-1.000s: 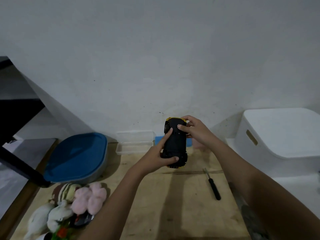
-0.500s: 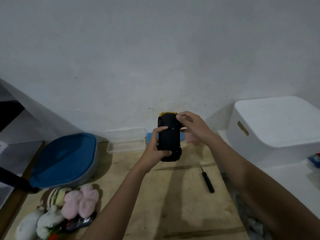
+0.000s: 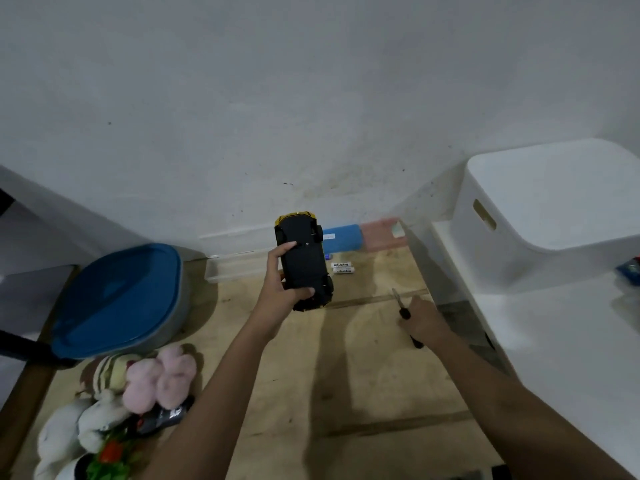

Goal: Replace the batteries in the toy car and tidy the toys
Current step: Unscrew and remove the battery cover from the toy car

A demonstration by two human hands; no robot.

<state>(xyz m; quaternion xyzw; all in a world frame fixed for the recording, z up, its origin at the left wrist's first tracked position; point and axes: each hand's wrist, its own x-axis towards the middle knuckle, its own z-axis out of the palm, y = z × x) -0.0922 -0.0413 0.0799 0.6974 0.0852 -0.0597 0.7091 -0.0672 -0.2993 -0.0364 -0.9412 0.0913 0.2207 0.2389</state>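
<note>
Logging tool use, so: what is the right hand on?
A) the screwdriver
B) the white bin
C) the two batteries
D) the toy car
A: the right hand grips the black-handled screwdriver down on the table, while only the left hand holds the toy car.

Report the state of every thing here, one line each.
toy car: upside down, held up by left hand
screwdriver: low over the wood, gripped by right hand
batteries: two, lying loose side by side
blue tub: lid on
white bin: lid on
plush toys: heaped together
</note>
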